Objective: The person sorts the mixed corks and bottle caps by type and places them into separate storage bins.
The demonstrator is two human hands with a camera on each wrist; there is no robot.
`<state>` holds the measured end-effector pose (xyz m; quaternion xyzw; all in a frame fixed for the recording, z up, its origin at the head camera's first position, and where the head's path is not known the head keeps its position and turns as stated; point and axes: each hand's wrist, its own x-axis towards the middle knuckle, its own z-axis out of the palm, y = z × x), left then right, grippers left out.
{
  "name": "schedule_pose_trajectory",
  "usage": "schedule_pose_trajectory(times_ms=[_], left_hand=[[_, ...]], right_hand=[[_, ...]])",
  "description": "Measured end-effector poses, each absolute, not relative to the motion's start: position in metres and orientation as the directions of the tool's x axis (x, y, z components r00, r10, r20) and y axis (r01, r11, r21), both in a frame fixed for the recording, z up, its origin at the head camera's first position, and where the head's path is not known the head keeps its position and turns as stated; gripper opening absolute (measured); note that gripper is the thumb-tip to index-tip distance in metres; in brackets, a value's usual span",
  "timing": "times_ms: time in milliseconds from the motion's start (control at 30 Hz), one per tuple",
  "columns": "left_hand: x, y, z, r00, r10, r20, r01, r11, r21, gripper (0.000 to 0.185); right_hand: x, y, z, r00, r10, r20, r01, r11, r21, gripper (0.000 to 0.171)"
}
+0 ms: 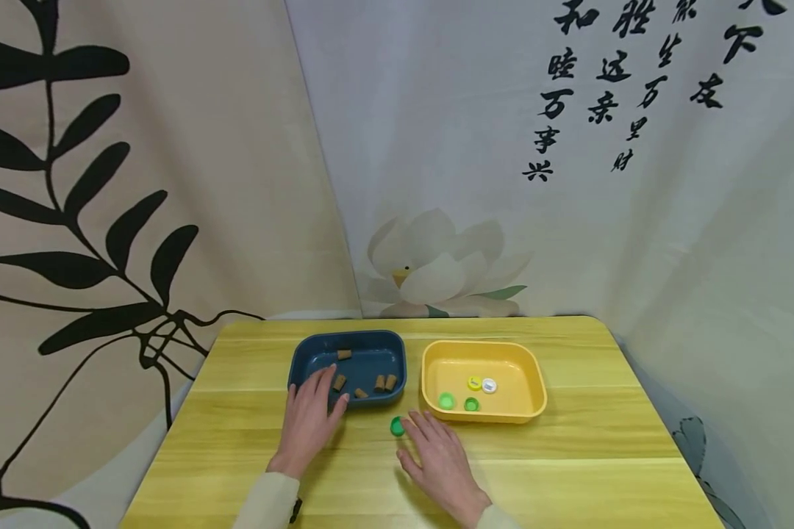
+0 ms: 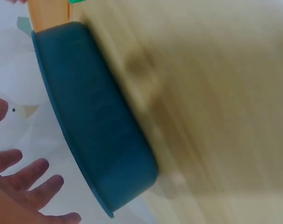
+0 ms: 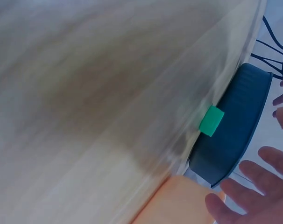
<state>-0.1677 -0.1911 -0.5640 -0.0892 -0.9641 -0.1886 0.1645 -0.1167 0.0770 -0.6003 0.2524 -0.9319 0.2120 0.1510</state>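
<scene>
My left hand (image 1: 306, 425) reaches over the near left edge of a navy blue tray (image 1: 373, 353), fingers extended and holding nothing. Several small brown cork pieces (image 1: 344, 354) lie scattered inside it. In the left wrist view the hand's fingers (image 2: 31, 173) are spread beside the tray's wall. A green bottle cap (image 1: 397, 426) rests on the table between the two trays' near edges. Beside it is my right hand (image 1: 442, 464), its index fingertip close to the cap; contact is unclear. In the right wrist view the cap (image 3: 211, 120) stands apart from the loosely spread fingers (image 3: 258, 179).
To the right of the blue tray stands a yellow tray (image 1: 479, 358) holding several caps: yellow (image 1: 474, 383), white (image 1: 489, 386) and green (image 1: 446, 400). Both trays sit on a wood-grain table (image 1: 589, 441). Printed cloth (image 1: 437, 184) hangs behind the table.
</scene>
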Motion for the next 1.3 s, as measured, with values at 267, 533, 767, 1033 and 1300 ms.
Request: schedule_pose_trajectory(times_ms=[267, 533, 767, 1033, 1300], left_hand=[[-0.149, -0.193, -0.57, -0.931, 0.069, 0.358, 0.205, 0.911, 0.358, 0.07], [-0.139, -0.191, -0.574, -0.919, 0.059, 0.389, 0.206, 0.914, 0.349, 0.07], [-0.133, -0.192, -0.575, -0.922, 0.045, 0.386, 0.19, 0.918, 0.349, 0.069], [-0.126, -0.193, -0.576, -0.934, 0.02, 0.356, 0.16, 0.916, 0.367, 0.068], [-0.123, -0.194, -0.577, -0.933, 0.003, 0.359, 0.149, 0.913, 0.38, 0.067]], right_hand=[[-0.123, 0.066, -0.601, -0.873, -0.405, 0.272, -0.478, 0.82, -0.316, 0.057], [-0.131, 0.055, -0.602, -0.902, -0.382, 0.2, -0.428, 0.847, -0.316, 0.068], [-0.138, 0.049, -0.601, -0.927, -0.347, 0.14, -0.374, 0.877, -0.302, 0.075], [-0.14, 0.044, -0.596, -0.937, -0.346, 0.053, -0.348, 0.898, -0.269, 0.072], [-0.136, 0.043, -0.598, -0.917, -0.396, 0.041, -0.398, 0.906, -0.144, 0.059]])
